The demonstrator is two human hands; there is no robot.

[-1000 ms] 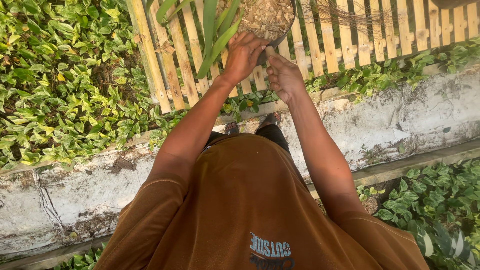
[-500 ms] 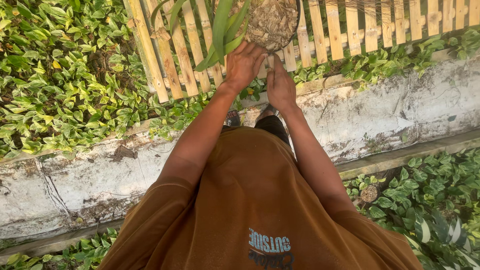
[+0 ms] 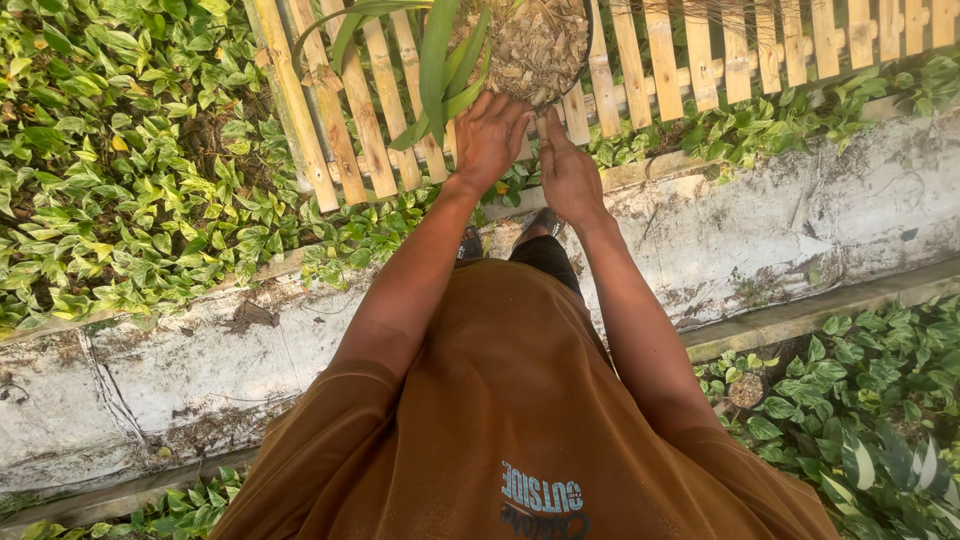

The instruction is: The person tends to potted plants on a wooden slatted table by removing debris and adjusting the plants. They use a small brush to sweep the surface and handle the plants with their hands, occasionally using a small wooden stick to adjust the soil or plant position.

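While we look straight down our own chest, both hands are raised in front of us at a plant pot held up against a bamboo fence. Left hand: fingers spread and curled upward, tips pressed to the lower edge of the pot, so it cups the pot from below. Right hand: fingers straight and together, pointing up, tips touching the pot's dark rim just right of the left hand; flat against it, not wrapped around it. The two hands sit side by side, nearly touching.

The pot sits at the top edge of the view, partly cut off. It is filled with dry brown bark chips, and long green strap leaves hang from its left side, drooping over the fence slats and just above our left wrist.

Below the hands runs a weathered white concrete curb, stained and flaking, crossing the view on a slant. Dense green and yellow ground-cover leaves fill the bed to the left behind the fence; more leafy plants grow lower right. We wear a brown T-shirt; one dark shoe shows on the curb beneath our right wrist.
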